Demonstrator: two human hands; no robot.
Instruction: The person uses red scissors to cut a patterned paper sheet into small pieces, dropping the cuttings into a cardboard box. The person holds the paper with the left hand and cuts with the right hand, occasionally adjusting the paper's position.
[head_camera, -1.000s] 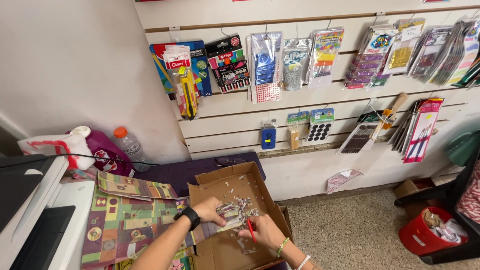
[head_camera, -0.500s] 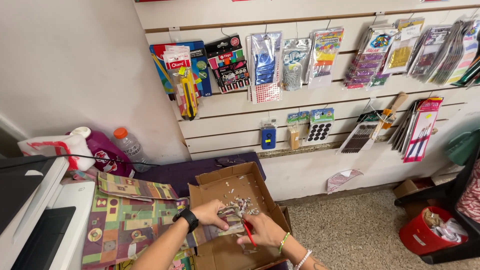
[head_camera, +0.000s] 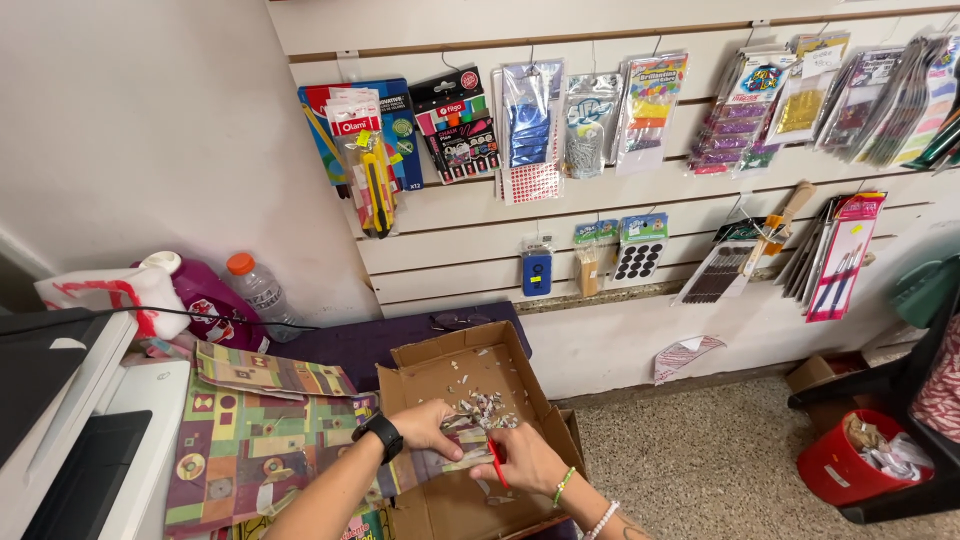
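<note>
Your left hand (head_camera: 428, 428) pinches the patterned paper strip (head_camera: 455, 450) over the open brown cardboard box (head_camera: 440, 365); your right hand (head_camera: 525, 460) grips red-handled scissors (head_camera: 495, 462), paper scraps (head_camera: 485, 408) piled inside.

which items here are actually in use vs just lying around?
In use: left hand, right hand with red tool, paper scraps, cardboard box.
Lying about: patterned paper, plastic bottle, printer, red bin.

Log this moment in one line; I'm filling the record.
left hand: on paper scraps | right hand: holds red tool | over cardboard box
</note>
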